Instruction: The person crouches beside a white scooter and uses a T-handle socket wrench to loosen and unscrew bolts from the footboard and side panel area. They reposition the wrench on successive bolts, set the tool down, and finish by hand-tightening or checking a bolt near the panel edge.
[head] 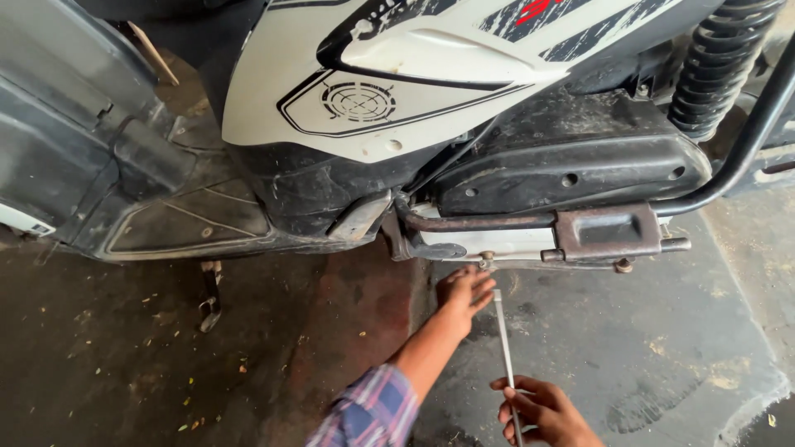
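Steel rod tool [503, 339] runs from the right hand [542, 410], fingers wrapped around its lower end, up to a bolt [486, 261] under the scooter [373, 99]. Left hand [464, 291] fingers curl just beside the tip. Bolt remains seated; removal looks unfinished.

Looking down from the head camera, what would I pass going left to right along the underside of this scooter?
Black footboard → side stand → left hand reaching up under the scooter → long metal tool held by the right hand → rusty footrest bracket → coiled shock spring.
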